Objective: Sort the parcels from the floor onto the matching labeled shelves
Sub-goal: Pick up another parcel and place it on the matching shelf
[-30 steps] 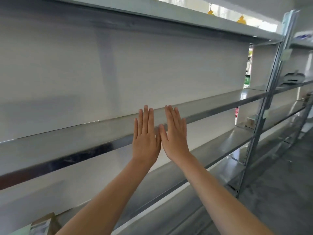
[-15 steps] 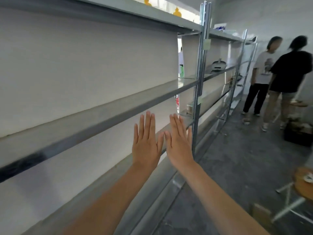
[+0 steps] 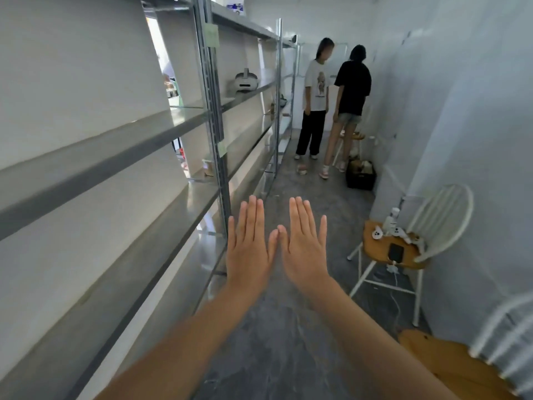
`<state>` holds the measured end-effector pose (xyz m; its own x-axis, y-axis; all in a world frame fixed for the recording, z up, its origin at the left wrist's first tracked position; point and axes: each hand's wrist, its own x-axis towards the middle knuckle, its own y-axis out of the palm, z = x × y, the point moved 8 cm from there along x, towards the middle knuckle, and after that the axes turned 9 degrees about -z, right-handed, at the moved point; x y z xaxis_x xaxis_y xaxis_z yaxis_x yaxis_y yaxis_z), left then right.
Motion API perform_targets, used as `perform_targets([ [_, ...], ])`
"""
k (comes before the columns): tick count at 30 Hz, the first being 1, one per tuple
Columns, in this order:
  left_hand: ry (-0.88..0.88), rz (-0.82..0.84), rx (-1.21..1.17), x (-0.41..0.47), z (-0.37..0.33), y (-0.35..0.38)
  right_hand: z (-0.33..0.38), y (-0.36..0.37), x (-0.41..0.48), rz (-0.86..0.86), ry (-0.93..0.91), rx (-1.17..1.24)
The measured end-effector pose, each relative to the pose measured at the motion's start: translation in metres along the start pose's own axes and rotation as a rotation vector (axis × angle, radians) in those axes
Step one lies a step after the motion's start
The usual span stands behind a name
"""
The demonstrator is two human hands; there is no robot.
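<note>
My left hand (image 3: 249, 249) and my right hand (image 3: 305, 249) are stretched out side by side in front of me, backs up, fingers straight, thumbs nearly touching, and they hold nothing. Grey metal shelves (image 3: 121, 145) run along the left wall, with small green labels (image 3: 212, 36) stuck on the uprights. A small box (image 3: 208, 166) sits on a lower shelf behind an upright. A black crate (image 3: 361, 176) with things in it stands on the floor far down the aisle.
Two people (image 3: 331, 105) stand at the far end of the aisle. A white chair (image 3: 403, 249) with a phone and small items on its wooden seat stands at the right wall, another chair (image 3: 467, 368) at bottom right. A white headset (image 3: 245, 82) rests on a shelf.
The view has swung right, from facing the shelves to looking down the aisle. My two hands stay flat and side by side in front of me.
</note>
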<state>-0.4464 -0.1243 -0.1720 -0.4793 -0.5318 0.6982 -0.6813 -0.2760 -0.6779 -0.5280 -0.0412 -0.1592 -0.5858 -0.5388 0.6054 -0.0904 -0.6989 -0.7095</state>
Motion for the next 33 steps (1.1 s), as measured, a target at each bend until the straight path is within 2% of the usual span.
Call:
perform_targets([
  [6,0.054,0.037,-0.139,0.056,-0.020,0.076,-0.052,0.029,0.061,-0.008,0.083,-0.100],
  [18,0.132,0.156,-0.210,0.134,-0.034,0.225,-0.151,0.120,0.150,0.000,0.248,-0.213],
  [25,0.152,0.287,-0.199,0.125,-0.075,0.318,-0.251,0.159,0.158,0.103,0.340,-0.209],
  [33,0.112,0.318,-0.166,0.167,-0.150,0.418,-0.369,0.188,0.220,0.183,0.292,-0.194],
])
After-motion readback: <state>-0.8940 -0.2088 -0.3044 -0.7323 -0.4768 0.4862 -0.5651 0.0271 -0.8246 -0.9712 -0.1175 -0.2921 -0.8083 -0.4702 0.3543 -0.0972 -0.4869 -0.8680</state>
